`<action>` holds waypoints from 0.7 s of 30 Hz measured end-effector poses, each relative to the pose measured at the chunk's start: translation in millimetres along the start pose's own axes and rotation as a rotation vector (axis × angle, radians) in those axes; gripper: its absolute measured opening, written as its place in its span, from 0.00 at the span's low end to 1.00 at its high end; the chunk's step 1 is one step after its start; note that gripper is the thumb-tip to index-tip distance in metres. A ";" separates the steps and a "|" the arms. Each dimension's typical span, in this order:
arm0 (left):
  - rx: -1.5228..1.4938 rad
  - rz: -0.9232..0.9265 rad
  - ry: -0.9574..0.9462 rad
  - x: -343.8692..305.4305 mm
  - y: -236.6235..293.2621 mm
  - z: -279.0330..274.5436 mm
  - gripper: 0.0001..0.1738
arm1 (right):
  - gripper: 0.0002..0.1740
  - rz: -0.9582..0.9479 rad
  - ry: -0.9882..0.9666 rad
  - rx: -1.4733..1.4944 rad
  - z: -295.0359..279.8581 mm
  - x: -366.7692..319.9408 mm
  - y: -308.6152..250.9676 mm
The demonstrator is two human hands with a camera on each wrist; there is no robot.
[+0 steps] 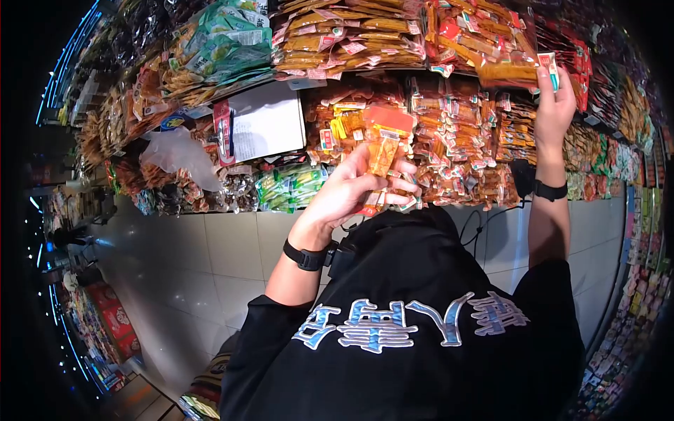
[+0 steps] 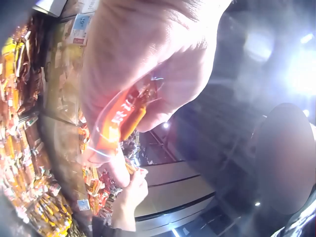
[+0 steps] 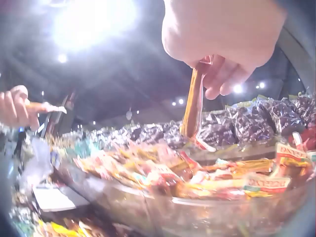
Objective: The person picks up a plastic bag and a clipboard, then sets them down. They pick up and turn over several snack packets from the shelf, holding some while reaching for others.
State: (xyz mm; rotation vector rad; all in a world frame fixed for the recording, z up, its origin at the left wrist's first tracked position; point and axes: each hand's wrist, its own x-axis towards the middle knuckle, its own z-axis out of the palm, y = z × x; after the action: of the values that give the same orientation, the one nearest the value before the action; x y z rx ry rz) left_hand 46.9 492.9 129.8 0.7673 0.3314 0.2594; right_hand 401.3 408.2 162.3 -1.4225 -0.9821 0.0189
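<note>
A person's left hand (image 1: 344, 193) has its grip curled round orange snack packets (image 1: 382, 151), held before the shelf (image 1: 295, 84). The raised right hand (image 1: 553, 105) pinches a thin packet (image 1: 549, 68) above the top bin (image 3: 163, 207).

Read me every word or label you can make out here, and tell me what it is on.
No text reads clearly.
Black shirt: large blue-and-white characters, upside down, not readable.
Orange packet in the left hand: white characters, blurred.
Small packet in the right hand: print too small.
Shelf packets: labels blurred.
</note>
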 end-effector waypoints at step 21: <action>0.082 0.183 0.055 -11.7 -21.8 2.8 0.24 | 0.09 0.644 -0.482 0.515 20.4 -120.4 -61.2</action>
State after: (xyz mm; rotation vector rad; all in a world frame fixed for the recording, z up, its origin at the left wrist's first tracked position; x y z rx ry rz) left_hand 39.6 472.0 118.4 0.8734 0.3256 0.4424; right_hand 281.8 344.9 142.9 -1.2071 -0.7748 1.0563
